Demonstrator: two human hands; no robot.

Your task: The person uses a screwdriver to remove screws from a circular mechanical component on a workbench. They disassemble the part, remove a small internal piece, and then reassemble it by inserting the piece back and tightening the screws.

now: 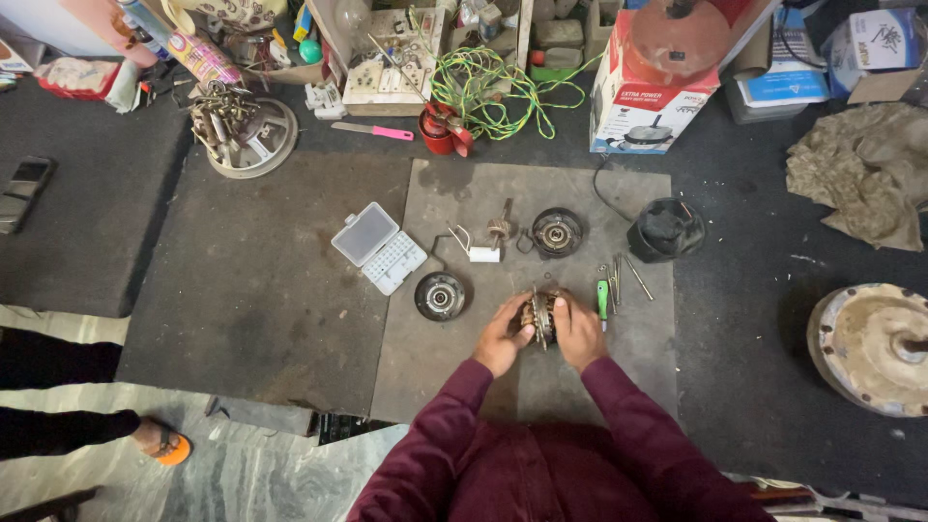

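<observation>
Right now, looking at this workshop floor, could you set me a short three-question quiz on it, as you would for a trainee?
1. True or false: both hands, left hand and right hand, grip the motor core between them.
2. Which lies just right of the right hand? A) green-handled screwdriver B) pink-handled knife C) open plastic bit case
3. Fill in: the round black cap lies on the grey mat, to the ______ of the left hand.

Key: 1 true; 2 A; 3 left.
</observation>
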